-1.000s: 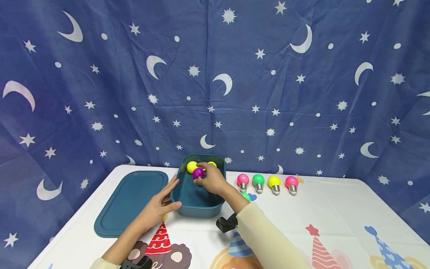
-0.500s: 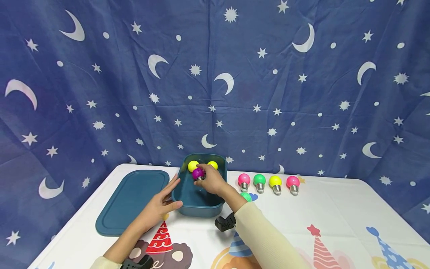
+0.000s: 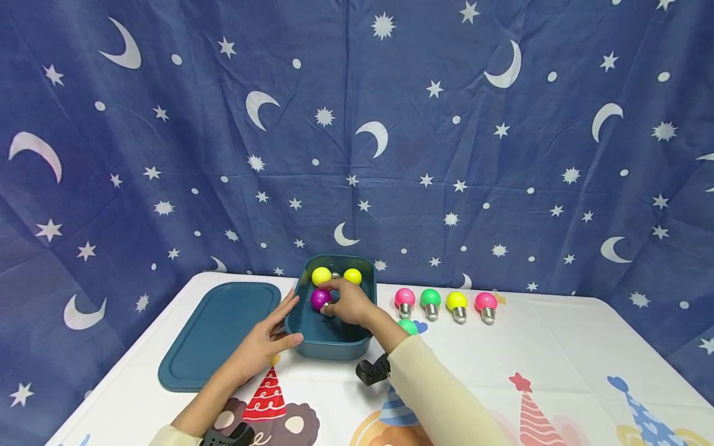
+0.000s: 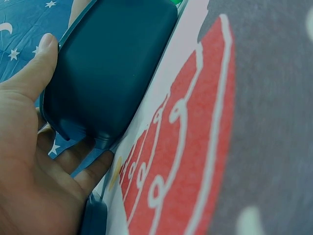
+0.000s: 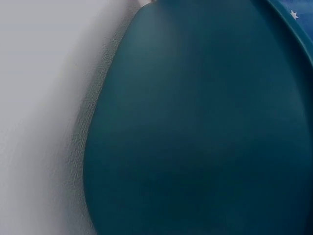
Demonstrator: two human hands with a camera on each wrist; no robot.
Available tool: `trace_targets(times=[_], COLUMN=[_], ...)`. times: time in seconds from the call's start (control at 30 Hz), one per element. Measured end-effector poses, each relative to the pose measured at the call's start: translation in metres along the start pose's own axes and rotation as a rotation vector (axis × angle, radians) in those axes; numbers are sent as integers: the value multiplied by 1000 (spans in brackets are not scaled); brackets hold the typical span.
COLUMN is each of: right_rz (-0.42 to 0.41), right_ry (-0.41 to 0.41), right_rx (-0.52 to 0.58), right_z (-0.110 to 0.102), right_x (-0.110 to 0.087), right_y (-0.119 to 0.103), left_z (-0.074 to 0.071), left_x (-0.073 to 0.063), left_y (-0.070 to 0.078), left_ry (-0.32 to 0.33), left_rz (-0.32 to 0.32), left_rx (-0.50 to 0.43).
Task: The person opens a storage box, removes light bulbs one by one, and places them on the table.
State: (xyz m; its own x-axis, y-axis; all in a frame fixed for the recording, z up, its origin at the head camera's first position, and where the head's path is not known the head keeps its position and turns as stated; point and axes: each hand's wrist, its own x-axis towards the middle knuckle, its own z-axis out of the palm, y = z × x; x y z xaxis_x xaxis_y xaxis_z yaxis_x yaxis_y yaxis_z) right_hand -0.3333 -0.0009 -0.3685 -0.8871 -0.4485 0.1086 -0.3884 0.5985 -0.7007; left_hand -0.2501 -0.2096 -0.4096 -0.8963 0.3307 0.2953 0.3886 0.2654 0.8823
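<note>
A dark teal plastic box (image 3: 331, 351) stands at the back of the table, without its lid on. Inside it, my right hand (image 3: 354, 303) pinches a purple light bulb (image 3: 320, 300) near its metal base, low over the box floor. Two yellow bulbs, one on the left (image 3: 321, 276) and one on the right (image 3: 352, 277), lie behind it at the far end. My left hand (image 3: 258, 348) rests its extended fingers along the box's left wall, its thumb at the front corner. The left wrist view shows that thumb (image 4: 45, 54) against the rim.
A teal lid (image 3: 220, 334) lies flat left of the box. On the right stand a row of bulbs: pink (image 3: 404, 298), green (image 3: 431, 300), yellow (image 3: 456, 302) and another pink (image 3: 486, 304). A green bulb (image 3: 408, 326), partly hidden by my right arm, lies nearer. A starry curtain (image 3: 357, 142) hangs behind.
My right hand has moved the purple bulb slightly toward me and left, lower in the box, so more of the yellow bulbs shows. The left hand has stayed at the box.
</note>
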Motion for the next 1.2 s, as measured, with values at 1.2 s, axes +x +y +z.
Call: trace_targets(times=[1.2], right_rz=[38], right_ry=[-102], right_rx=[22], right_z=[3], right_x=[-2], right_y=[-2], left_z=[-2], left_x=[0], left_y=[-1], left_ry=[-17], left_rz=[1], left_rx=[-28])
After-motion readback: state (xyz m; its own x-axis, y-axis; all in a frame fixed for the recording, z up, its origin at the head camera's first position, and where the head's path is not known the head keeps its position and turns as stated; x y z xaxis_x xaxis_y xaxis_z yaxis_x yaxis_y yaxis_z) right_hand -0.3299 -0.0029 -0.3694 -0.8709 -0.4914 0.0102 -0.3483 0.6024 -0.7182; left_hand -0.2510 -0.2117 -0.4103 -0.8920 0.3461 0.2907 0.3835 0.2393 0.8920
